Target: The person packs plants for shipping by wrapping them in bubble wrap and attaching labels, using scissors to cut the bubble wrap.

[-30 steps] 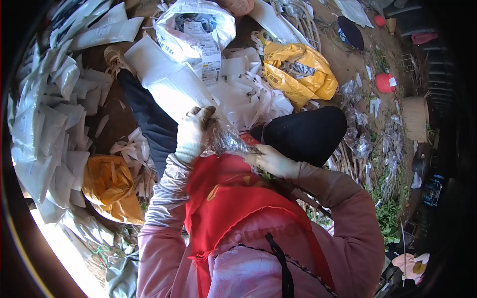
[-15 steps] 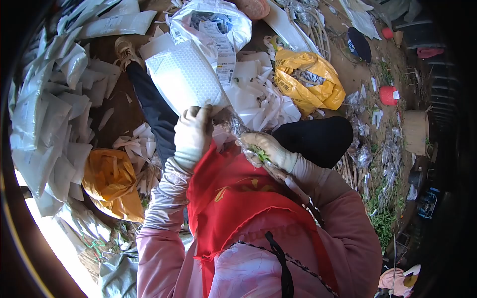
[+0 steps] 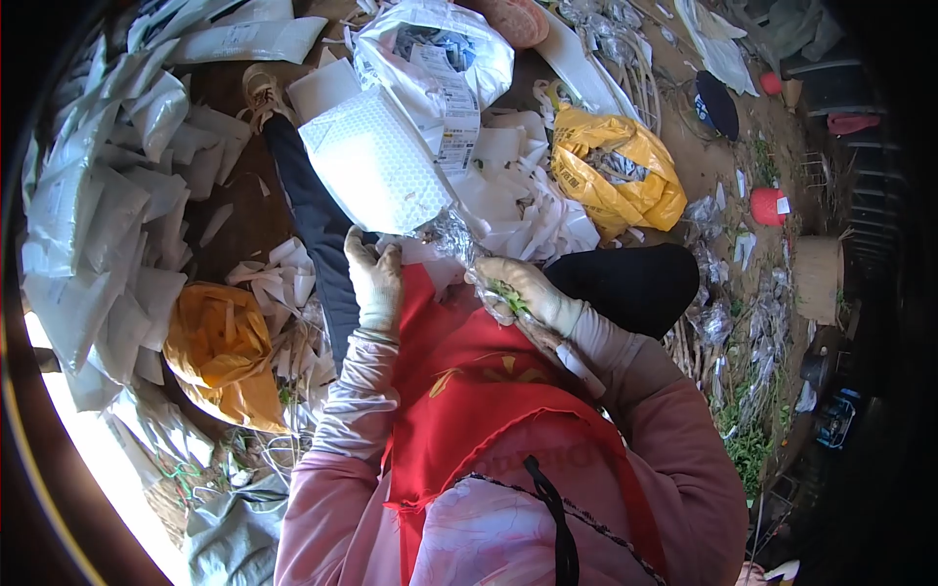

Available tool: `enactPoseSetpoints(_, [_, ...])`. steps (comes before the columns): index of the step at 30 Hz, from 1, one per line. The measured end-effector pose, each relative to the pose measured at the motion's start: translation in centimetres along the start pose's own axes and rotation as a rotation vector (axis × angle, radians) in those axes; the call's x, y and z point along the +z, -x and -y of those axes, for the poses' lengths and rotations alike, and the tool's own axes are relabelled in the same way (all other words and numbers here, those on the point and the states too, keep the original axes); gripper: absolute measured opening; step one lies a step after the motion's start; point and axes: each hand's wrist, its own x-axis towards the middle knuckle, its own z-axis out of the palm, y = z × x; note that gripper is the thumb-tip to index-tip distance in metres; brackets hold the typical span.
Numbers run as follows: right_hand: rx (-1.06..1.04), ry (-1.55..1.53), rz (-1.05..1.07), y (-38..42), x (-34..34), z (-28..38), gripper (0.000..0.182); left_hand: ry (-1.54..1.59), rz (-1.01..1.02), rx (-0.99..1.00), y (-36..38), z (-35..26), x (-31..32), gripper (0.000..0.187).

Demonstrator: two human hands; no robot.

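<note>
A white bubble-wrap pouch [image 3: 376, 161] lies over my lap, its lower end meeting crumpled clear plastic [image 3: 449, 234]. Just below the pouch's lower left edge is my gloved left hand [image 3: 374, 281], thumb and fingers apart, with nothing seen gripped. My gloved right hand [image 3: 523, 293] is closed around the gathered clear plastic and a bundle with green leaves [image 3: 508, 296] and pale stems. What lies inside the pouch is hidden. A red apron [image 3: 479, 391] covers my lap under both hands.
White pouches [image 3: 107, 215] are piled at the left. An orange bag [image 3: 220, 342] stands at lower left, a white bag [image 3: 489, 49] with contents at the top, a yellow bag [image 3: 655, 195] at upper right. White scraps [image 3: 532, 200] lie beyond my hands; plastic litter [image 3: 762, 313] is at right.
My left hand has come off the pouch's lower edge and moved down, its fingers opening. The right hand keeps its grip on the bundle. The view has shifted slightly.
</note>
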Motion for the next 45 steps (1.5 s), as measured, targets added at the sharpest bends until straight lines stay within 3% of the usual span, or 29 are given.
enactPoseSetpoints(4, [0.042,-0.109,0.03,-0.4,0.1,0.0,0.03,0.13,0.072,-0.152,2.0,-2.7,0.0,0.027])
enactPoseSetpoints(5, [0.025,-0.102,0.048,-0.5,0.0,0.0,0.031,0.124,0.107,-0.18,2.0,-2.9,-0.2,0.014])
enactPoseSetpoints(8, [-0.019,-0.031,-0.019,-1.3,-0.3,-0.5,0.028,0.209,0.033,-0.214,2.7,-3.8,0.5,0.006])
enactPoseSetpoints(10, [-0.047,0.083,-0.133,-1.4,0.0,-0.4,0.025,0.308,0.075,-0.153,3.2,-4.2,0.7,0.005])
enactPoseSetpoints(17, [-0.077,0.06,-0.137,0.1,0.3,1.0,0.021,0.548,0.182,0.004,3.9,-4.4,0.3,0.011])
enactPoseSetpoints(22, [-0.037,-0.007,-0.027,0.5,-1.0,0.6,0.022,0.756,0.117,-0.177,3.1,-5.5,-1.0,0.02])
enactPoseSetpoints(28, [-0.087,-0.047,-0.107,0.3,-0.4,0.8,0.019,0.769,0.245,-0.109,3.0,-3.8,-1.5,0.015])
enactPoseSetpoints(31, [-0.168,0.089,-0.185,-0.4,0.8,1.3,0.02,0.626,0.357,-0.089,3.9,-4.0,-0.2,0.019])
enactPoseSetpoints(32, [-0.189,0.126,-0.214,-0.8,1.1,1.5,0.02,0.673,0.284,-0.19,4.6,-4.8,1.2,0.02])
enactPoseSetpoints(34, [-0.22,0.29,-0.22,-1.6,2.2,2.0,0.025,0.638,0.421,-0.168,4.6,-2.5,1.4,0.02])
enactPoseSetpoints(37, [-0.321,0.647,-0.261,-4.0,2.6,2.0,0.031,0.461,0.424,-0.305,4.4,-2.6,2.4,0.02])
enactPoseSetpoints(40, [-0.24,0.821,-0.283,-5.2,1.9,1.8,0.028,0.376,0.535,-0.407,4.2,-0.6,2.3,0.02])
enactPoseSetpoints(41, [-0.403,0.923,-0.25,-4.8,1.8,1.6,0.027,0.304,0.523,-0.369,4.5,-0.9,2.0,0.021])
enactPoseSetpoints(42, [-0.378,0.917,-0.244,-4.4,1.4,1.6,0.027,0.231,0.514,-0.332,4.6,-1.2,1.8,0.024])
enactPoseSetpoints(44, [-0.323,0.895,-0.24,-3.2,1.1,1.7,0.027,-0.542,0.11,0.253,4.8,-3.7,1.3,0.036])
enactPoseSetpoints(45, [-0.38,0.87,-0.255,-4.2,-0.2,0.3,0.028,-0.629,0.009,0.482,4.1,-5.8,2.1,0.053])
